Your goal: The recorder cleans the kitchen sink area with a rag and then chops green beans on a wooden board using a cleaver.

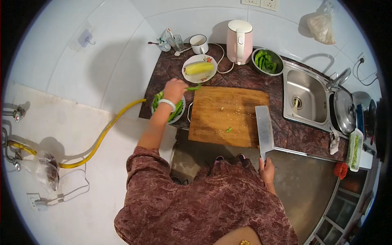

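Note:
My left hand is above a plate of green peppers at the counter's left end. From its fingers a slim green pepper piece points toward the cutting board. My right hand grips the handle of a cleaver, whose broad blade overlaps the right edge of the wooden cutting board in view. A small green scrap and pale crumbs lie on the board. Behind it, a floral plate holds a peeled, pale yellow-green vegetable.
A pink electric kettle, a white mug and a metal bowl of green peppers line the back. At right are a steel sink, a pot lid and a white basket. A yellow hose reaches the counter's left side.

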{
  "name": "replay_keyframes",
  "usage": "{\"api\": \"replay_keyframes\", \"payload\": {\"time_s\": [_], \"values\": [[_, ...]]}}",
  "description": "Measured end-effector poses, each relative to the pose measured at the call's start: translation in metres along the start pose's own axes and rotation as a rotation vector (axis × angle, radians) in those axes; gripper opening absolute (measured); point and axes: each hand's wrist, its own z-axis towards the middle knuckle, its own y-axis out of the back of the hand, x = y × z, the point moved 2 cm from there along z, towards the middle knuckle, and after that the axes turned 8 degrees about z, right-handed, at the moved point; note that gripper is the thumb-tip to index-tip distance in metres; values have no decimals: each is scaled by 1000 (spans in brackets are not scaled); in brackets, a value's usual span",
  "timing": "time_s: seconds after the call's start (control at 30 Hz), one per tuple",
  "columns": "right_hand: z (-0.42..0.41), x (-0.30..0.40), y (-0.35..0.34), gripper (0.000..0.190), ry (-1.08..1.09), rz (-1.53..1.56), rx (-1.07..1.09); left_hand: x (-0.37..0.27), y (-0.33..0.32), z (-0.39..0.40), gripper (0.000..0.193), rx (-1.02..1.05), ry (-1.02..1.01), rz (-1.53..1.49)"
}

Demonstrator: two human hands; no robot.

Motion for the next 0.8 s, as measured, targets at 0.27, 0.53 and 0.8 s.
{"api": "replay_keyframes", "payload": {"time_s": [0.27, 0.53, 0.8], "values": [[4, 5, -13, 40, -9, -42, 106, 88, -43, -29, 16, 248, 86, 129], [9, 20, -2, 42, -118, -33, 113, 47, -26, 24, 15, 152, 195, -81], [21, 1, 10, 46, -97, -164, 179, -138, 0, 165, 14, -14, -143, -404]]}}
